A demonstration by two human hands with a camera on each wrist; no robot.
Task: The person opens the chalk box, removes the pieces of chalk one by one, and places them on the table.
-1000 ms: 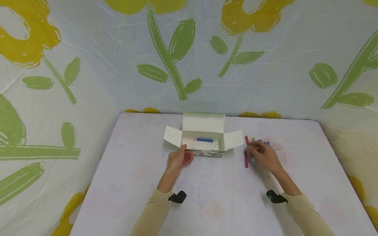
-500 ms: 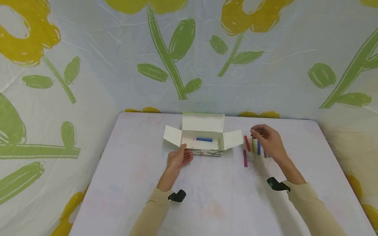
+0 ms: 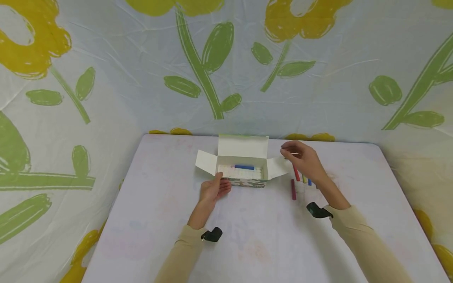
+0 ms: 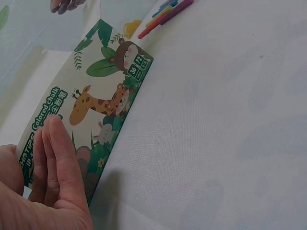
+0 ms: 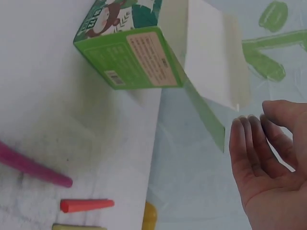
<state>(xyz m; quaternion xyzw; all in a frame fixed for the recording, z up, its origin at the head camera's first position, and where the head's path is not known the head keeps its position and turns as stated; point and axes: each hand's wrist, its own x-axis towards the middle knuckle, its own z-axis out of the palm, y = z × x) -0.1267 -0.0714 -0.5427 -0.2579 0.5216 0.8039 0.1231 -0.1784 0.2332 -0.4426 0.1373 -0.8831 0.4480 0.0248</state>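
Note:
An open chalk box point(image 3: 247, 183), printed with animals and "Colored Chalk", stands near the table's back. Pale sticks line its inside, and a blue chalk point(image 3: 244, 167) lies on top of them. My left hand point(image 3: 213, 191) holds the box's front wall at the left corner, fingers flat against it and thumb at the rim. Off the box's right flap hovers my right hand point(image 3: 303, 160), thumb and index tips together; whether something small sits between them is hidden. Below that hand lie a red chalk point(image 3: 296, 173) and a magenta chalk point(image 3: 293, 190).
Yellow point(image 3: 304, 179) and blue point(image 3: 309, 182) chalk sticks lie partly under the right forearm. The box's side flaps point(image 3: 207, 162) spread outward and its lid point(image 3: 243, 146) stands up behind. A flowered cloth point(image 3: 141, 98) hangs past the table's back edge.
My right hand has risen from the loose chalk sticks, then moved left toward the box's right flap. The left hand and the box have stayed in place.

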